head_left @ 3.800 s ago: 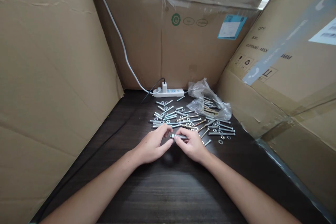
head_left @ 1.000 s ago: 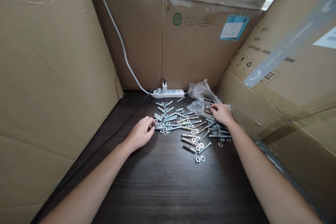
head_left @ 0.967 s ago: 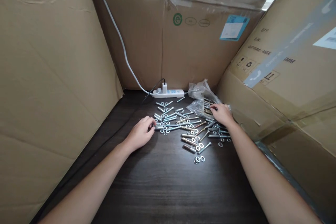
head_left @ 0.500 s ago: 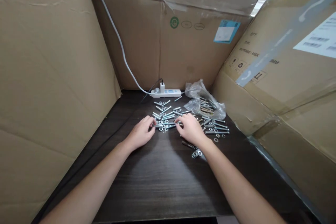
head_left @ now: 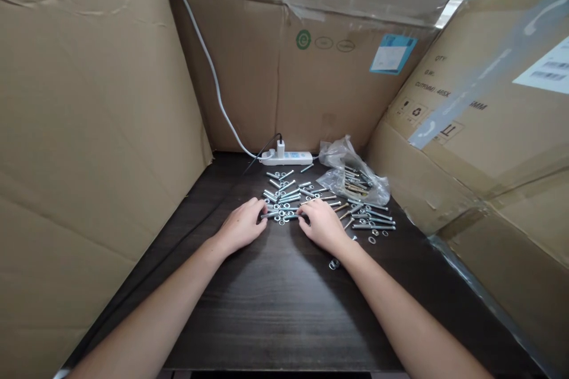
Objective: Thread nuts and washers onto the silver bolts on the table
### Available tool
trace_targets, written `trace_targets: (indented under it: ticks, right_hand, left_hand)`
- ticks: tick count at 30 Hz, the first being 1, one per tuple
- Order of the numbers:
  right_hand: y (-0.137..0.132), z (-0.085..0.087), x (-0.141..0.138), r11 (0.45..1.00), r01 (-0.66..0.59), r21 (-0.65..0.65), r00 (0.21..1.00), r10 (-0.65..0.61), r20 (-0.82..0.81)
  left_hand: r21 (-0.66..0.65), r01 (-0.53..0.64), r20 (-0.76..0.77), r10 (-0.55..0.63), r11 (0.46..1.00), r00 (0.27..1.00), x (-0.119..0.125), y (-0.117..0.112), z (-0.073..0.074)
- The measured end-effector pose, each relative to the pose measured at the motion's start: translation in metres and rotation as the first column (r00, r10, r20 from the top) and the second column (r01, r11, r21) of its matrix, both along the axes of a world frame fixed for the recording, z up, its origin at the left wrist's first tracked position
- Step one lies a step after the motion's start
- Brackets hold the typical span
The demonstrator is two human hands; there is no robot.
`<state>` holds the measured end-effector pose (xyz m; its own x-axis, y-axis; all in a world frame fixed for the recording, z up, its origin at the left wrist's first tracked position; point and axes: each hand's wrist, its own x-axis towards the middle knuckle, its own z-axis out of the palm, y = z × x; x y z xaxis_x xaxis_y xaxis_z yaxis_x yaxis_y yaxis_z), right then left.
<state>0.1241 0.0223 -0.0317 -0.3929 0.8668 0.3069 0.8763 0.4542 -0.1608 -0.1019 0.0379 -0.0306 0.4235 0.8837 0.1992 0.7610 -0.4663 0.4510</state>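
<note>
Picking step: silver steel bolts are touched by left hand and right hand, fingers curled, grip unclear; a one-bolt pinch is needed next.

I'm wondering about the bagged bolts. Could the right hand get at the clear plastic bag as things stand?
Probably yes. The right hand rests at the loose bolts, and the plastic bag lies just beyond to its right, with only flat-lying bolts between.

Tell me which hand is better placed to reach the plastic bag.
Probably right. The right hand lies closer to the bag; the left hand rests farther away, across the loose bolts.
</note>
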Motion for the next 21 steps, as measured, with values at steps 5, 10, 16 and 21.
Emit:
trace_targets:
  ticks: [5,10,16,21]
  right_hand:
    - [-0.003,0.004,0.004,0.998,-0.064,0.024,0.997,0.065,-0.047]
    - [-0.007,0.011,0.010,0.996,-0.020,0.085,0.992,0.030,-0.122]
    - [-0.009,0.014,0.009,0.994,-0.018,0.108,0.988,0.034,-0.149]
    - [-0.010,0.014,0.007,0.994,-0.027,0.107,0.988,0.042,-0.146]
  left_hand:
    - [0.021,0.004,0.030,-0.005,1.000,1.000,0.003,-0.002,0.004]
    - [0.072,0.025,0.089,-0.032,0.997,0.996,0.007,-0.006,0.014]
    - [0.086,0.037,0.120,-0.047,0.996,0.992,0.010,-0.009,0.017]
    - [0.082,0.042,0.109,-0.051,0.996,0.993,0.011,-0.010,0.016]
